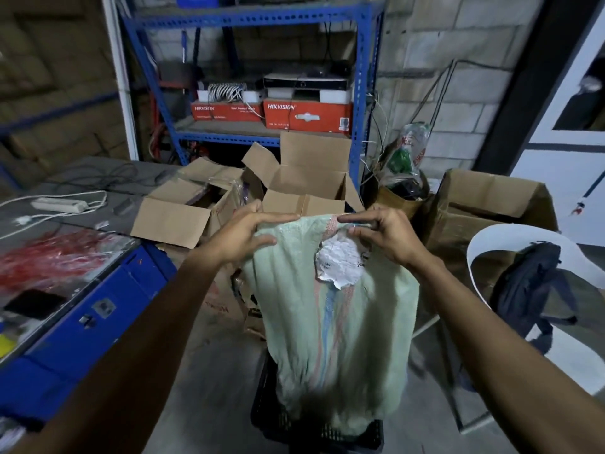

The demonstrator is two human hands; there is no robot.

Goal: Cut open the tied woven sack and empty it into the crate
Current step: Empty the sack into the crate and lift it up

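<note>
A pale green woven sack [337, 322] with faded blue and pink stripes hangs limp in front of me, its lower end dropping into a black plastic crate [281, 424] on the floor. A torn white paper label [340, 265] is stuck near its top. My left hand [244, 234] pinches the sack's upper left corner between thumb and fingers. My right hand [384, 235] pinches the upper right corner the same way. The crate's inside is hidden by the sack.
Open cardboard boxes [304, 188] stand just behind the sack, with another box [491, 204] at the right. A blue metal shelf [360, 93] holds red boxes. A blue cabinet [91, 309] stands left, and a white chair with a dark backpack [530, 290] right.
</note>
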